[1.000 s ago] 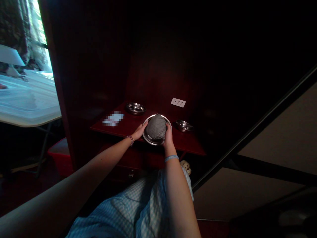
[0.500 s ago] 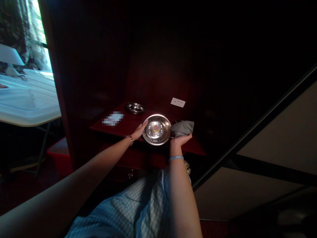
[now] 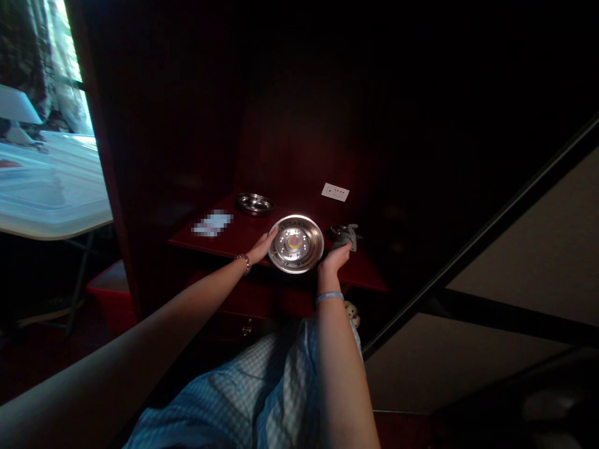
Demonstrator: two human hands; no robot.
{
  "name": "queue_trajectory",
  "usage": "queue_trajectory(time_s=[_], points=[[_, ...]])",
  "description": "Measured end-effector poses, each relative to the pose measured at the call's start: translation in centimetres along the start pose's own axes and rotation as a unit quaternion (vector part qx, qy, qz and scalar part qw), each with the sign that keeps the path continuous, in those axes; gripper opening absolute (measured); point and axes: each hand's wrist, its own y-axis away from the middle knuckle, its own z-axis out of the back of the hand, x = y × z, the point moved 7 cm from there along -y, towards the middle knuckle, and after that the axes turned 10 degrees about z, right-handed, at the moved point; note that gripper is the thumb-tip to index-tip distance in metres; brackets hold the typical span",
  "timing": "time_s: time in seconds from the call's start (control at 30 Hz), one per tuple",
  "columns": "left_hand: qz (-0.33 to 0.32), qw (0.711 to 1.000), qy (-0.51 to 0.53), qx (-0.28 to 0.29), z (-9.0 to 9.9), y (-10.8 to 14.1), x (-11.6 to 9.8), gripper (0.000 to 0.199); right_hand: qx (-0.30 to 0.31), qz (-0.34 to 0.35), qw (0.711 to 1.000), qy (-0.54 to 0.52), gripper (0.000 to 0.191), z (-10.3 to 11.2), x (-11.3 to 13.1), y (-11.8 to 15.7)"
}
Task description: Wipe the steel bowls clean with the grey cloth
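Note:
A round, shiny metal bowl (image 3: 296, 244) is tilted toward me above the front edge of the dark red shelf (image 3: 210, 244). My left hand (image 3: 262, 246) grips its left rim. To the right of the bowl, my right hand (image 3: 336, 257) is closed on a grey cloth (image 3: 349, 237), which is bunched up around the fingers. Another metal dish (image 3: 254, 204) lies at the back left of the shelf. Behind the cloth, a small metal dish (image 3: 337, 231) is partly hidden.
A blurred pale item (image 3: 213, 223) lies on the shelf's left part. The back wall carries a white socket plate (image 3: 336, 192). On the far left are a pale table (image 3: 56, 218), a lamp (image 3: 19, 107) and a red box (image 3: 112, 287).
The grey cloth is now gathered into a smaller bunch in my right hand, uncovering the small dish behind it. My left hand and the bowl have hardly moved.

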Motion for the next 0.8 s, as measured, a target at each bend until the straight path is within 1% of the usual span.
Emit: queue_trajectory(time_s=[0.03,0.07,0.1,0.17,0.2,0.3,0.4,0.57,0.7,0.8], points=[[0.001,1.0,-0.002,-0.002,0.0,0.1,-0.1,0.085,-0.005,-0.016,1.0,0.008,0.045,-0.2,-0.2,0.4],[0.002,1.0,-0.003,-0.003,0.0,0.1,-0.1,0.085,0.018,-0.042,0.999,0.016,0.043,-0.8,-0.6,0.9],[0.004,1.0,-0.003,-0.002,0.0,0.2,-0.1,0.084,0.057,-0.058,0.997,0.02,0.041,-1.6,-0.9,1.3],[0.01,1.0,-0.004,-0.004,0.1,0.3,-0.1,0.084,0.113,-0.072,0.991,0.03,0.038,-2.6,-1.2,1.9],[0.013,1.0,-0.005,-0.009,0.1,0.3,-0.2,0.083,0.126,-0.069,0.989,0.033,0.037,-2.7,-1.2,2.0],[0.017,1.0,-0.007,-0.019,0.2,0.4,-0.3,0.085,0.129,-0.066,0.989,0.035,0.035,-2.6,-1.2,2.0],[0.012,1.0,-0.002,-0.01,0.0,0.5,-0.5,0.087,0.126,-0.079,0.989,0.023,0.034,-2.4,-1.3,1.9],[0.019,1.0,-0.007,-0.022,0.2,0.5,-0.3,0.084,0.124,-0.088,0.988,-0.001,0.03,-2.5,-1.6,1.9],[0.019,0.999,-0.02,-0.03,0.4,-0.1,0.1,0.087,0.137,-0.113,0.984,-0.001,0.033,-2.7,-2.4,2.1],[0.019,0.998,-0.026,-0.052,0.9,-0.7,0.7,0.084,0.15,-0.117,0.982,-0.023,0.036,-3.0,-3.2,2.1]])
